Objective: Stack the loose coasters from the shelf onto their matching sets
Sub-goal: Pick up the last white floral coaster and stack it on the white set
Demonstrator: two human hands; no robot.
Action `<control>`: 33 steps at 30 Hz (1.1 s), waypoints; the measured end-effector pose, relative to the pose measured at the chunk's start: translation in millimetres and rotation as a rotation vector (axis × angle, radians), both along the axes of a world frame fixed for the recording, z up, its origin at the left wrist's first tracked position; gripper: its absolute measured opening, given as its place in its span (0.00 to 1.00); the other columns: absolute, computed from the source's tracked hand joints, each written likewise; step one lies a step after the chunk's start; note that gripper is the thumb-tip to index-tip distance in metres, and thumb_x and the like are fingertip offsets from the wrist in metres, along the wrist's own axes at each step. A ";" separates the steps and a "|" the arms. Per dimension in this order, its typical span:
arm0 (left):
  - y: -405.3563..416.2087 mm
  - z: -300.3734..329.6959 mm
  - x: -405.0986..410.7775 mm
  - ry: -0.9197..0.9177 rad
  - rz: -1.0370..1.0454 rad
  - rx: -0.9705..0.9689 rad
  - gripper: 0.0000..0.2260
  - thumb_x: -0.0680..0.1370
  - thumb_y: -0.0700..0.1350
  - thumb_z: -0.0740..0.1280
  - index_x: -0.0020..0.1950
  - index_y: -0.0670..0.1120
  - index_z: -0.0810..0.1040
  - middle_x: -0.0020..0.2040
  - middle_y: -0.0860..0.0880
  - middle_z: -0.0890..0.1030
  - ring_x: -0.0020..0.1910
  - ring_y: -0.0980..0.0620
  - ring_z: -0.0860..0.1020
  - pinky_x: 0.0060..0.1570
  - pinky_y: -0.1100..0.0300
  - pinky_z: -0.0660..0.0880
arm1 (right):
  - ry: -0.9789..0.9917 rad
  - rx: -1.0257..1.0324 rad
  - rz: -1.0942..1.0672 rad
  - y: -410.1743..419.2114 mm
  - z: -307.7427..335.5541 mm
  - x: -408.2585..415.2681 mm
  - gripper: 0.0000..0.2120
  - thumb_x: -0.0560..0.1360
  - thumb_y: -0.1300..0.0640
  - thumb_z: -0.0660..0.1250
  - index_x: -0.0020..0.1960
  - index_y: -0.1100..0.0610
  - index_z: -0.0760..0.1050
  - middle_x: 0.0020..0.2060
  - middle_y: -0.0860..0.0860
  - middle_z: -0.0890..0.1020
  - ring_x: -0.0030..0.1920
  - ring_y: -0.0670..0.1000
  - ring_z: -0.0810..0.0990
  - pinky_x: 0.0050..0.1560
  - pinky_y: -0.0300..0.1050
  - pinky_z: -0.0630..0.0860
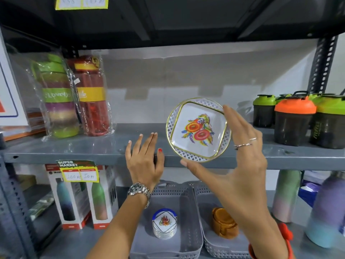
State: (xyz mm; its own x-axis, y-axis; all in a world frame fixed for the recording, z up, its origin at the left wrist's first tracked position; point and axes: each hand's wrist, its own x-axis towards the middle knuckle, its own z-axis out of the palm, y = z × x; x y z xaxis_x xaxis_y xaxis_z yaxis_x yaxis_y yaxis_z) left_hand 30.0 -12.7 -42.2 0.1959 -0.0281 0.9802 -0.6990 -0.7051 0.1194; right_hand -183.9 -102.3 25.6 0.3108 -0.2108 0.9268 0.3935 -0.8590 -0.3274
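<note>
Grey metal shelving (pixel 93 152) in a shop fills the frame, with price tags at upper left and on the shelf's front lip. At centre, a person's right hand (pixel 240 157) holds a floral coaster (pixel 197 130) up in front of the middle shelf, thumb under its lower rim and fingertips on its upper right rim, so the fingers are clamped on its edge. The left hand (pixel 143 159) rests against the shelf lip just left of it, fingers spread and holding nothing.

On the lower shelf stand two grey baskets side by side. The left basket (pixel 188 212) holds a floral coaster set (pixel 165 228) in a blue holder, bearing the same flower print as the coaster in hand; the right basket (pixel 209 245) holds a brown coaster set (pixel 225 224), partly hidden behind the right forearm.

By these signs the job looks well advanced: no other loose coaster shows on the middle shelf, and the one in hand has yet to go down onto the floral set below.

Counted: one loose coaster, two sets, two baskets. Two wrapped bottles (pixel 74 98) stand at middle left, two boxed bottles (pixel 82 197) at lower left, at least four shaker cups (pixel 295 120) at right, and two pastel bottles (pixel 287 195) at lower right.
</note>
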 end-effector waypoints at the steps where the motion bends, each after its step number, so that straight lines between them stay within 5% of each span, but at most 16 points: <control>1: 0.3 -0.1 0.4 -0.007 0.000 0.003 0.20 0.74 0.48 0.57 0.57 0.39 0.80 0.56 0.43 0.81 0.61 0.41 0.76 0.67 0.45 0.59 | -0.006 -0.008 0.000 0.7 0.0 -2.2 0.45 0.61 0.48 0.77 0.72 0.61 0.63 0.68 0.49 0.68 0.67 0.40 0.63 0.64 0.22 0.58; 7: 0.4 -2.5 3.0 -0.032 -0.014 -0.003 0.20 0.73 0.48 0.60 0.58 0.39 0.79 0.56 0.42 0.81 0.60 0.41 0.76 0.66 0.44 0.59 | 0.014 -0.002 0.006 2.8 -7.0 -0.5 0.45 0.61 0.48 0.77 0.72 0.61 0.63 0.67 0.50 0.69 0.66 0.42 0.64 0.64 0.22 0.58; 11: 0.5 -4.2 6.6 -0.036 0.003 -0.016 0.17 0.74 0.47 0.67 0.61 0.43 0.79 0.57 0.46 0.81 0.62 0.44 0.75 0.66 0.44 0.62 | 0.090 0.068 0.065 -0.8 -33.9 5.4 0.45 0.59 0.40 0.74 0.71 0.56 0.65 0.66 0.46 0.71 0.67 0.42 0.66 0.65 0.25 0.61; 15: 1.8 -3.6 4.1 0.007 -0.008 0.020 0.19 0.77 0.49 0.58 0.63 0.44 0.78 0.59 0.48 0.80 0.64 0.44 0.74 0.68 0.46 0.60 | 0.387 0.358 0.131 -5.3 -94.8 9.0 0.51 0.47 0.32 0.76 0.67 0.45 0.69 0.59 0.35 0.72 0.64 0.46 0.71 0.60 0.51 0.76; 21: 0.0 -5.1 8.1 -0.006 0.021 0.025 0.19 0.77 0.49 0.57 0.63 0.44 0.78 0.60 0.49 0.80 0.63 0.45 0.74 0.67 0.46 0.60 | 0.944 0.319 -0.101 -16.0 -186.5 72.4 0.52 0.47 0.31 0.69 0.65 0.58 0.72 0.57 0.52 0.81 0.58 0.55 0.77 0.58 0.47 0.75; 23: -0.4 -5.5 9.5 -0.008 0.023 0.023 0.19 0.77 0.49 0.57 0.64 0.44 0.78 0.61 0.49 0.80 0.64 0.45 0.74 0.67 0.47 0.60 | 1.097 0.290 -0.119 -14.8 -212.2 95.4 0.43 0.53 0.34 0.73 0.61 0.58 0.74 0.55 0.52 0.82 0.57 0.55 0.78 0.59 0.45 0.72; 27: -1.9 -5.5 11.3 -0.027 0.030 0.016 0.19 0.77 0.49 0.57 0.64 0.44 0.78 0.60 0.50 0.80 0.63 0.46 0.75 0.67 0.47 0.62 | 1.135 0.267 -0.145 -4.0 -253.9 134.6 0.31 0.57 0.36 0.73 0.53 0.55 0.78 0.51 0.52 0.84 0.56 0.53 0.80 0.64 0.47 0.69; 33: -2.3 -6.6 14.0 -0.049 0.042 0.022 0.19 0.78 0.49 0.56 0.64 0.45 0.78 0.59 0.50 0.81 0.62 0.46 0.76 0.66 0.49 0.62 | 1.255 0.240 -0.223 1.4 -278.7 183.4 0.34 0.61 0.35 0.73 0.56 0.59 0.76 0.54 0.56 0.82 0.58 0.58 0.75 0.65 0.51 0.66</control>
